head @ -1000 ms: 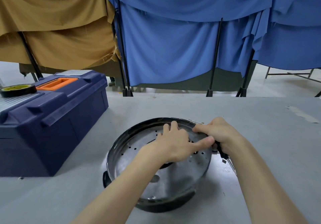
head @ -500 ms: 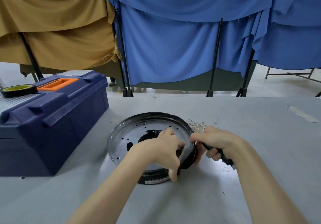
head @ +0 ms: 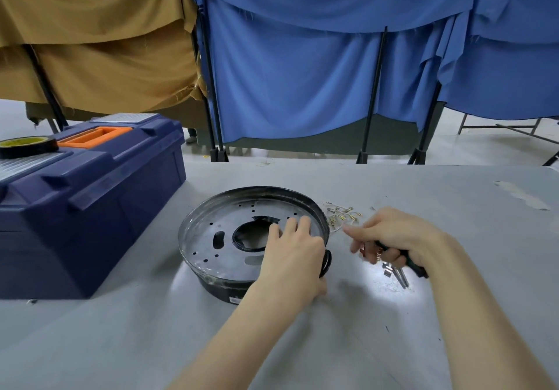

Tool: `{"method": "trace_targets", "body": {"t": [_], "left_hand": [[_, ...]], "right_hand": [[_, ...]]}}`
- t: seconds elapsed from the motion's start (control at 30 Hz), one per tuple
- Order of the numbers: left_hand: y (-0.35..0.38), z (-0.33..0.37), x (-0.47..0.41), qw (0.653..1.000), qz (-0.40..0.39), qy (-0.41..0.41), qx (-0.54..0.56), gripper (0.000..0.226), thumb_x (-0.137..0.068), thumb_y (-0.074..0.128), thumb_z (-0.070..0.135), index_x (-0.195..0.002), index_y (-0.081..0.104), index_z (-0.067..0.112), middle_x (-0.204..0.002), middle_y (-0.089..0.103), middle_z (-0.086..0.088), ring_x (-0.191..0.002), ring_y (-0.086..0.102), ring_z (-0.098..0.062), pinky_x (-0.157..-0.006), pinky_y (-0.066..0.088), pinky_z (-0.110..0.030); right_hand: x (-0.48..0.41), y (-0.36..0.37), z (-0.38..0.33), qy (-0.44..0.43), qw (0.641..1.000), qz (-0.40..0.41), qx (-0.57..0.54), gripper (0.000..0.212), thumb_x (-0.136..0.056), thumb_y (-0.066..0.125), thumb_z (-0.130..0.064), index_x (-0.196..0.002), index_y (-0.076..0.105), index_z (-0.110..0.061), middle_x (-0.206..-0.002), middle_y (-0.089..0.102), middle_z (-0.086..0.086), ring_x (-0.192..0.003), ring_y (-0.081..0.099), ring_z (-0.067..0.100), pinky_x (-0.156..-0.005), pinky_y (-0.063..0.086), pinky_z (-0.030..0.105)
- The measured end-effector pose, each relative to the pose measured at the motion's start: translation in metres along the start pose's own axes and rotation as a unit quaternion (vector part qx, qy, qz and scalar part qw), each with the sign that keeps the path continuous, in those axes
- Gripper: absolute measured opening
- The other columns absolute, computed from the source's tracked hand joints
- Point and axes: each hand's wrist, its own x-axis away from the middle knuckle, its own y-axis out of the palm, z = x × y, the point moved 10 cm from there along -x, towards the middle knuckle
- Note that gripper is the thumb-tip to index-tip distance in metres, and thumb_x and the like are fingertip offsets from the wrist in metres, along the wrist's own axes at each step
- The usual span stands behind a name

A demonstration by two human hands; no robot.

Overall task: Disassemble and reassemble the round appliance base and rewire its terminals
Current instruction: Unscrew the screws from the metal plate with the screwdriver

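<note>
Currently the round appliance base [head: 205, 223] is sitting on the grey table [head: 423, 344], just right of the blue toolbox [head: 90, 202]. Its perforated metal plate is facing up, with a black wall below.

Left hand [head: 292, 258] is clasping the near right rim. Its fingers [head: 298, 226] are lying fairly flat across the plate toward the central opening, and the thumb is running down the outer wall. Right hand [head: 393, 238] is curling its lower fingers round a dark-handled tool [head: 419, 268], with the index finger reaching toward the base but not touching it.

Handling, judged:
- The plate is looking like thin stamped sheet: stiff, smooth, probably slippery, with a possibly sharp edge.
- The whole unit is looking light enough for one hand.
- The best hold is appearing to be rim and wall pinched together, as the left hand is doing now.
- The loose terminals [head: 341, 215], lying just beyond the base's right rim, are looking tiny, light and easily scattered, so they are calling for a fingertip pinch.

Not resolving:
- The right hand is blurring, so the tool type is uncertain; only a metal tip is showing below it.
- A small copper-coloured piece by those fingers is staying unidentified.
- The left hand is covering the base's near right part.
- The interior is showing only as darkness through the opening.
- I am making out no screws or wiring.
</note>
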Motion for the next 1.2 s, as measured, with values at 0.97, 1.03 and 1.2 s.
{"method": "trace_targets", "body": {"t": [0.97,1.03,1.2], "left_hand": [[0.001,-0.001,0.006,0.990,0.124,0.061,0.004,0.033,-0.085,0.063,0.039,-0.078,0.038,0.018,-0.095,0.027,0.000,-0.096,0.032,-0.021,-0.078,0.018,-0.030],[-0.001,-0.001,0.007,0.989,0.131,0.062,0.002,0.031,-0.086,0.062,0.036,-0.077,0.038,0.018,-0.094,0.027,-0.001,-0.091,0.028,-0.019,-0.077,0.019,-0.030],[-0.003,0.002,0.008,0.989,0.130,0.064,-0.003,0.029,-0.083,0.062,0.029,-0.073,0.039,0.015,-0.092,0.029,-0.003,-0.092,0.034,-0.023,-0.077,0.021,-0.029]], "right_hand": [[0.000,-0.029,0.022,0.107,0.923,0.122,0.349,0.046,-0.066,0.082,-0.006,-0.060,0.036,-0.011,-0.018,0.029,-0.006,-0.045,0.035,0.016,-0.048,0.031,0.025],[0.000,-0.029,0.023,0.103,0.925,0.131,0.340,0.047,-0.068,0.079,-0.003,-0.062,0.033,-0.012,-0.025,0.036,-0.002,-0.044,0.034,0.016,-0.048,0.030,0.025],[-0.001,-0.025,0.014,0.065,0.935,0.118,0.328,0.037,-0.075,0.071,0.000,-0.057,0.039,-0.009,-0.022,0.031,-0.005,-0.037,0.034,0.018,-0.042,0.028,0.020]]}}
